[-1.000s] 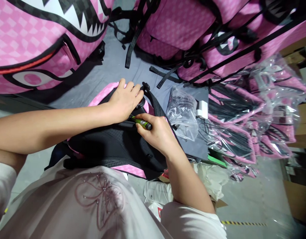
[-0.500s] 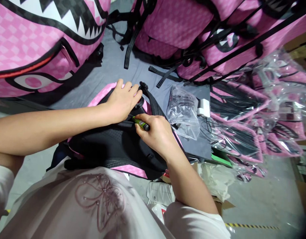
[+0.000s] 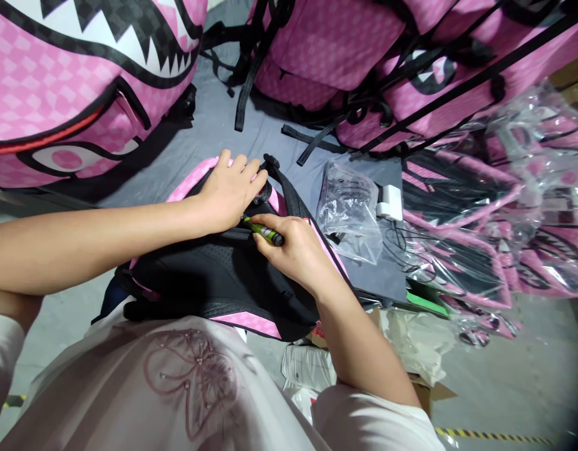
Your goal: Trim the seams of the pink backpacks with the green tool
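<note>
A black backpack [image 3: 213, 269] with pink checkered edging lies in front of me, its padded, strapped side up. My left hand [image 3: 232, 191] rests across its top, the fingers bent over the upper edge and gripping it. In my right hand [image 3: 289, 250] is a green marker [image 3: 264, 232] with a black end, held between thumb and forefinger. The marker's far tip points left into the black fabric, close beside my left hand. What that tip touches is hard to make out.
A large pink shark-mouth backpack [image 3: 49, 81] stands at upper left, and more pink bags [image 3: 326, 50] with loose black straps at the back. Right of my work lie a clear plastic bag [image 3: 347, 207], a white adapter [image 3: 389, 202] with cables, and plastic-wrapped bags [image 3: 462, 194].
The green marker shows slightly more of its length and has shifted a little left. My left hand stays on the backpack. The view has shifted slightly.
</note>
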Motion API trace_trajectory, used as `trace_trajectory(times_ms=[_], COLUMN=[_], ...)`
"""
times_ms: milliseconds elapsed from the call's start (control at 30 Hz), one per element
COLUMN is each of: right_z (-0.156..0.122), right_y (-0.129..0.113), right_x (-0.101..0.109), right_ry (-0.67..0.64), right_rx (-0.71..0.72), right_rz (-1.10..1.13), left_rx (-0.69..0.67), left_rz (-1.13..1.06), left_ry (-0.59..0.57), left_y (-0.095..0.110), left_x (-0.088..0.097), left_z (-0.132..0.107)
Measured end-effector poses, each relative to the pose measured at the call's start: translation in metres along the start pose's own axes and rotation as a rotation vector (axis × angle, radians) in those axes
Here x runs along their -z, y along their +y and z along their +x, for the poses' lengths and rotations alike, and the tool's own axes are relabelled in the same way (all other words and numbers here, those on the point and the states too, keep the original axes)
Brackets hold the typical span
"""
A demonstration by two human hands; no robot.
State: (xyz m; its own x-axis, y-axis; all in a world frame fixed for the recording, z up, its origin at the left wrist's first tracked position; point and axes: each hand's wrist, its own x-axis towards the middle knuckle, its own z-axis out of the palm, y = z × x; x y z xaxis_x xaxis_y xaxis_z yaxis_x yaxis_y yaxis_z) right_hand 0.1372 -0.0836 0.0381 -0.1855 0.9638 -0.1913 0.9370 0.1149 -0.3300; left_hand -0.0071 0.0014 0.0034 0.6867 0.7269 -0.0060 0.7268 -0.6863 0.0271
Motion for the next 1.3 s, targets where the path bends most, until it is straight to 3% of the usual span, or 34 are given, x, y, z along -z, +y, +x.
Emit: trace_trajectory(times_ms=[233, 400, 500, 833, 1000, 1300], right_z=[-0.001, -0.01, -0.016, -0.024, -0.023, -0.016], right_y=[-0.001, 0.005, 0.005, 0.001, 0.007, 0.02], right_x=[-0.003, -0.01, -0.014, -0.026, -0.029, -0.034], right_ry=[0.005, 0.067, 0.115, 0.104, 0.155, 0.227], right_rx=[-0.045, -0.052, 0.023, 0.138, 0.144, 0.191], right_rz=[0.046, 0.113, 0.159, 0.182, 0.191, 0.404], left_rx=[0.003, -0.099, -0.06, 0.041, -0.043, -0.103], left_rz=[-0.004, -0.001, -0.015, 0.179, 0.165, 0.046], left_ry=[-0.038, -0.195, -0.254, -0.26, -0.259, -0.272], left_y=[0.0, -0.028, -0.039, -0.018, -0.029, -0.048], left_x=[0.004, 0.016, 0.024, 0.016, 0.017, 0.012], left_z=[0.002, 0.002, -0.006, -0.021, -0.02, -0.018])
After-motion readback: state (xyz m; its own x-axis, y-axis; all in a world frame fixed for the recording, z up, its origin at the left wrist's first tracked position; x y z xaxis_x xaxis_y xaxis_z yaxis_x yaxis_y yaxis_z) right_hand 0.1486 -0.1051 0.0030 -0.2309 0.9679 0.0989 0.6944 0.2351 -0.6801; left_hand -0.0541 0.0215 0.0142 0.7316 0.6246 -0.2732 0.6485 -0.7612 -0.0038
